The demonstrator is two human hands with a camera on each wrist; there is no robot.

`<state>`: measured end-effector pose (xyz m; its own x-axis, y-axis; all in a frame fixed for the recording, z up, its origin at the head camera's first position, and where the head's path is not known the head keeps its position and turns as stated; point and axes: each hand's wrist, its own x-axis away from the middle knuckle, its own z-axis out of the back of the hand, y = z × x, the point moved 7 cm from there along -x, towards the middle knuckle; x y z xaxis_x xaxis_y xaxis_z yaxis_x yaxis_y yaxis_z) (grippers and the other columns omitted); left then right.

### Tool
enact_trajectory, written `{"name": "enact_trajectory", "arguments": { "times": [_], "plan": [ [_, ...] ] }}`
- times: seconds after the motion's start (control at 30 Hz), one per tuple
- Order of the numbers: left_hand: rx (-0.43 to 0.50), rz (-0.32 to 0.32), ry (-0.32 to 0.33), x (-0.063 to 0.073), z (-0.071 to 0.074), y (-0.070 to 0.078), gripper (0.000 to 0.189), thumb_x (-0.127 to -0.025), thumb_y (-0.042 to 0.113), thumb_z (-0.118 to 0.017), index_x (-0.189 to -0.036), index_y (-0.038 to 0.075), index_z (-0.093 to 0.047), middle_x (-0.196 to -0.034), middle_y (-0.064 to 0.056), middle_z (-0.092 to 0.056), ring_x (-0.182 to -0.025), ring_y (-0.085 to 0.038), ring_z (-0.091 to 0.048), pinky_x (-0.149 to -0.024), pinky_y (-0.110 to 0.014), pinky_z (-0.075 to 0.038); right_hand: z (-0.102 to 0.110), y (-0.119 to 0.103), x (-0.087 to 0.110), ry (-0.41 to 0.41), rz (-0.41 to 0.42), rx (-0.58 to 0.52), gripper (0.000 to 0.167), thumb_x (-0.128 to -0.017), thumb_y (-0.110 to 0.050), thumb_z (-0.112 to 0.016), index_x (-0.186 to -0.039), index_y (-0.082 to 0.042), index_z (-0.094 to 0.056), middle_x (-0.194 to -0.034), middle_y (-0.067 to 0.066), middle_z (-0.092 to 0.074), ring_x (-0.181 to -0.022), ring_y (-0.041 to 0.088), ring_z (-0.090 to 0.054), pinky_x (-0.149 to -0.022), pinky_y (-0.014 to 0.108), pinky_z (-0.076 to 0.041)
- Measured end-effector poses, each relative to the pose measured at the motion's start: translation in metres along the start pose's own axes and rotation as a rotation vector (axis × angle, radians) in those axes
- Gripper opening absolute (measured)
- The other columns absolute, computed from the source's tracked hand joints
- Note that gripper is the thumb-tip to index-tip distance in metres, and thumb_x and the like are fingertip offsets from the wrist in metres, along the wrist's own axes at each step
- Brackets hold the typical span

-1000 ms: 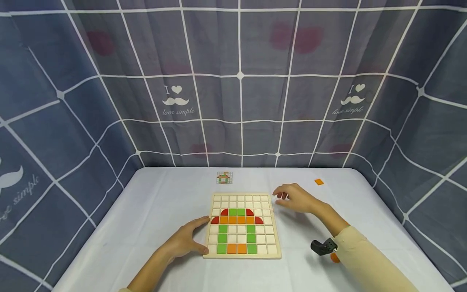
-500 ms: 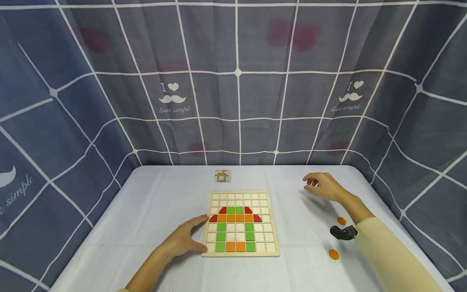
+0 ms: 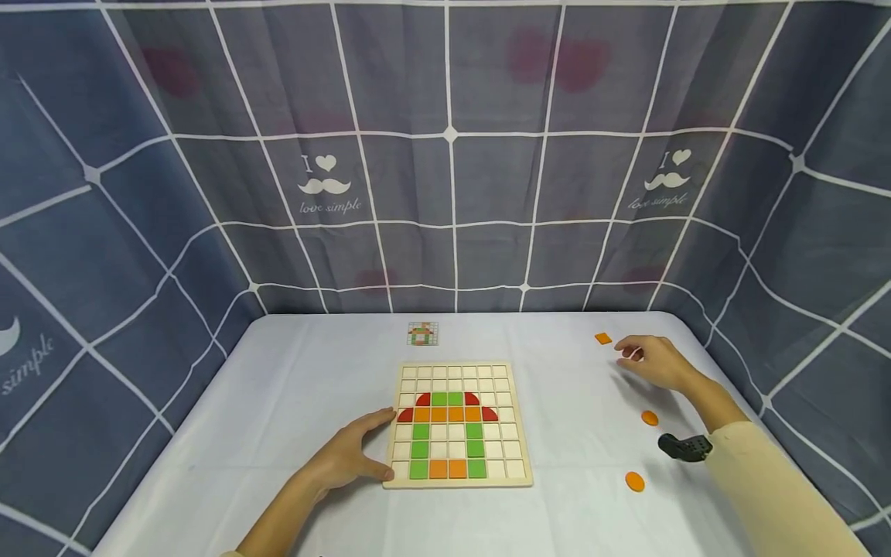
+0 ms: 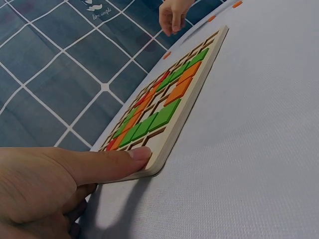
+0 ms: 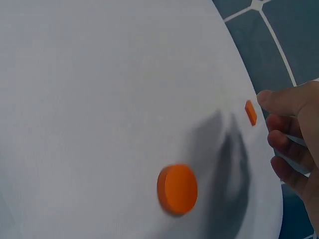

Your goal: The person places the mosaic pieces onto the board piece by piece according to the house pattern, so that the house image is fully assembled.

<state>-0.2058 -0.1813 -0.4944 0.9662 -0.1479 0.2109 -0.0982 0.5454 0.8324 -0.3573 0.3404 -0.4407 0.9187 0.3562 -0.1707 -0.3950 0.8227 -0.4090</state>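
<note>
A square wooden grid board (image 3: 518, 449) lies on the table, with red quarter-round pieces (image 3: 489, 415) and green and orange square tiles in its cells. My left hand (image 3: 348, 460) rests at its left edge; in the left wrist view the straight thumb (image 4: 119, 162) lies on the board's corner. Over the table's far right, my right hand (image 3: 657, 362) hovers with loosely bent fingers, nothing visible in them. Just left of its fingertips lies an orange diamond-shaped piece (image 3: 602, 338). Nearer me are two round orange pieces, one (image 3: 650, 418) behind the other (image 3: 635, 481).
A small pattern card (image 3: 422, 333) lies behind the board. Dark grid-patterned curtains (image 3: 487, 186) enclose the back and both sides of the white-covered table (image 3: 557, 510). A black device (image 3: 685, 447) sits at my right wrist.
My right hand has moved right from beside the board to the far right, passing over the orange diamond-shaped piece, which stays on the table. The left hand stays at the board's edge.
</note>
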Motion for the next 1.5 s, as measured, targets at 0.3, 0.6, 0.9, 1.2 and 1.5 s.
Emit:
{"name": "enact_trajectory", "arguments": {
  "times": [0.3,0.6,0.9,1.2,1.5],
  "plan": [
    [-0.002,0.009,0.01,0.001,0.004,-0.002,0.105,-0.054,0.01,-0.1,-0.15,0.018,-0.057,-0.16,-0.012,-0.042,-0.15,-0.044,-0.026,-0.117,-0.07,-0.018,-0.012,0.021,-0.007,-0.024,-0.071,-0.023,0.027,-0.092,-0.014,-0.076,-0.113,0.002,-0.073,-0.092,0.002,-0.068,-0.084,0.022,-0.063,-0.073,0.04,-0.052],
    [-0.013,0.001,-0.004,0.002,0.003,0.001,0.105,-0.055,0.012,-0.1,-0.15,0.018,-0.057,-0.16,-0.012,-0.043,-0.15,-0.044,-0.027,-0.116,-0.07,-0.019,-0.021,0.036,-0.02,-0.021,-0.165,-0.047,0.03,-0.092,-0.02,-0.077,-0.112,0.002,-0.073,-0.093,0.005,-0.068,-0.092,0.031,-0.063,-0.08,0.044,-0.05],
    [-0.017,-0.008,-0.01,0.001,0.001,0.003,0.106,-0.056,0.013,-0.1,-0.152,0.018,-0.055,-0.161,-0.012,-0.042,-0.151,-0.043,-0.026,-0.117,-0.069,-0.019,-0.028,0.046,-0.024,-0.008,-0.255,-0.08,0.035,-0.095,-0.023,-0.075,-0.114,0.006,-0.07,-0.097,0.012,-0.066,-0.091,0.031,-0.058,-0.081,0.046,-0.047],
    [-0.02,-0.006,-0.009,0.0,0.0,0.003,0.106,-0.056,0.014,-0.1,-0.151,0.018,-0.055,-0.16,-0.011,-0.042,-0.151,-0.043,-0.026,-0.117,-0.068,-0.02,-0.03,0.054,-0.032,0.04,-0.37,-0.046,0.037,-0.094,-0.03,-0.075,-0.104,0.004,-0.063,-0.097,0.019,-0.064,-0.091,0.037,-0.058,-0.082,0.051,-0.047],
    [-0.023,-0.011,-0.005,0.0,0.001,0.001,0.106,-0.055,0.015,-0.1,-0.151,0.017,-0.055,-0.16,-0.012,-0.043,-0.15,-0.043,-0.026,-0.117,-0.069,-0.019,-0.041,0.057,-0.039,0.095,-0.452,-0.063,0.051,-0.098,-0.036,-0.069,-0.125,0.006,-0.062,-0.113,0.026,-0.065,-0.105,0.046,-0.058,-0.089,0.059,-0.044]
  ]
}}
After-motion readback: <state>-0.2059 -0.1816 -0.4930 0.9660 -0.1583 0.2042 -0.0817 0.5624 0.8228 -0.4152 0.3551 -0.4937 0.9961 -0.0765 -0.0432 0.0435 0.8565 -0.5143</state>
